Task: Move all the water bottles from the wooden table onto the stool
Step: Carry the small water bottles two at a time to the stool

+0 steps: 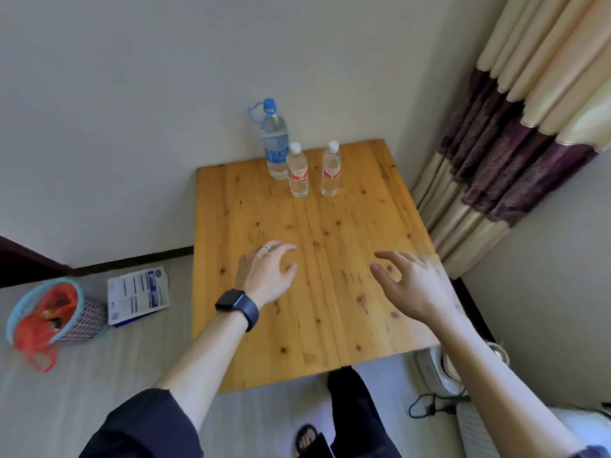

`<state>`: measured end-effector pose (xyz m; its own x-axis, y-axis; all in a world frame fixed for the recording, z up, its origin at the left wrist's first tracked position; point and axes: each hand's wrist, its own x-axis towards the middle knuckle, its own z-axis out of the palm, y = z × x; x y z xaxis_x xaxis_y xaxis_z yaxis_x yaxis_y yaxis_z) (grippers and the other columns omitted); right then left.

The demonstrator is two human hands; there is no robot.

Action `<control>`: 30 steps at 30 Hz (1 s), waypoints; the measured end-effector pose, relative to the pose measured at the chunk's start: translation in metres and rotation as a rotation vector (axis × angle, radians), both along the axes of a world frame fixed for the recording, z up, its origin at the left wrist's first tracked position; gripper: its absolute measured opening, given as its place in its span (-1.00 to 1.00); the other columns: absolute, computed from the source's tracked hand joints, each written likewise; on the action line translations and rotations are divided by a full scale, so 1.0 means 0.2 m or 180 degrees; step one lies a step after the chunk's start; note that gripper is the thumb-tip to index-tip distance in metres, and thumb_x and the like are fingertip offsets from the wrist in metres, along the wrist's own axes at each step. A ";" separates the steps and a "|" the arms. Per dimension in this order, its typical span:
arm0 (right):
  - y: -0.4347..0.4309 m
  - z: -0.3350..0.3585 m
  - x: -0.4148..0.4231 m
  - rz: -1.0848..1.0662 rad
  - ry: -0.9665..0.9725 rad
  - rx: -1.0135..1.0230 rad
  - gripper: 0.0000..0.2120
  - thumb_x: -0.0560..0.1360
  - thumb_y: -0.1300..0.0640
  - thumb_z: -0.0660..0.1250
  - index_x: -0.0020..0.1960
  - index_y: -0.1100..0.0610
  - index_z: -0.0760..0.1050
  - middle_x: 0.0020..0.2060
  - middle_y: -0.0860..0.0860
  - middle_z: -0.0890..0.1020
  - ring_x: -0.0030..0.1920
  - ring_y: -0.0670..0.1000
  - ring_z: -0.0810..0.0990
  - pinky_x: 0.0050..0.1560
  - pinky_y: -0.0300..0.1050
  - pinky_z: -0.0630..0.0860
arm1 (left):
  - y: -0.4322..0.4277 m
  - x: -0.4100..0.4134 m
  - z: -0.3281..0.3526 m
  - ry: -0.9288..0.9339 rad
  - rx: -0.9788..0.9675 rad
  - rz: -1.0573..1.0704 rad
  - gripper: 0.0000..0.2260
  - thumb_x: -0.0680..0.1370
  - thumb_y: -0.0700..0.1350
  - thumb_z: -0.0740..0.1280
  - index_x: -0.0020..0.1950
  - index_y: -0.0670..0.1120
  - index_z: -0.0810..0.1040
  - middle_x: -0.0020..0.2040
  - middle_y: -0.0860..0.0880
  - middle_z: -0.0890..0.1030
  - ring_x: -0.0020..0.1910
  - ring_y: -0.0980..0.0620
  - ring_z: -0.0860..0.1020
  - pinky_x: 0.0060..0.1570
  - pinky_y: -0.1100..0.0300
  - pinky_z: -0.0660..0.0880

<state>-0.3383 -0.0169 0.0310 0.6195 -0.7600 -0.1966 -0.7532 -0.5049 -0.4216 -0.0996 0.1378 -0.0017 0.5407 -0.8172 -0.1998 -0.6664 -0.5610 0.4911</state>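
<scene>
Dark sleeves (142, 424) sit closest, and two bare forearms reach from them over the wooden counter (330, 226). The left hand (267, 272), with a black watch (238, 307) on its wrist, hovers over the boards, fingers spread and loosely curved, holding nothing. The right hand (416, 285) is just as empty, its thumb and fingers parted. Well beyond both hands, near the counter's far edge by the wall, three water bottles stand upright. The tall bottle (274, 140) with a blue cap is at the back. The left small bottle (298, 173) is just in front of it, and the right small bottle (331, 170) stands slightly apart. On the floor to the left sits a basket (92, 315) lined with a red bag, with a printed packet (137, 294) beside it.
</scene>
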 end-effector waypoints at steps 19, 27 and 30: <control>-1.34 -0.38 1.47 -0.0099 -0.0757 0.0849 -0.14 0.51 -0.26 0.33 0.62 0.00 -0.02 0.54 0.14 0.24 0.50 0.18 0.29 0.43 0.19 0.31 | -1.46 1.04 -0.22 0.0968 -0.0441 0.1208 -0.27 0.54 0.03 0.43 0.59 0.09 0.10 0.29 -0.09 0.41 0.20 -0.03 0.44 0.00 0.21 0.34; -1.38 -0.68 1.58 -0.0647 -0.0790 0.1480 -0.48 0.54 -0.27 0.28 0.43 -0.09 0.34 0.19 -0.01 0.57 0.09 0.05 0.56 -0.12 -0.16 0.42 | -1.51 1.11 -0.49 0.1138 -0.0474 0.1085 -0.57 0.56 0.19 0.35 0.36 0.07 0.44 0.17 0.09 0.61 0.14 0.00 0.57 0.06 0.06 0.52; -1.35 -0.69 1.59 -0.0684 -0.0972 0.1487 -0.53 0.57 -0.25 0.26 0.39 -0.07 0.37 0.16 -0.05 0.57 0.08 -0.01 0.55 -0.12 -0.21 0.41 | -1.49 1.13 -0.49 0.1100 -0.0515 0.0989 -0.55 0.55 0.24 0.32 0.38 0.10 0.41 0.21 0.07 0.61 0.15 0.00 0.57 0.10 -0.03 0.54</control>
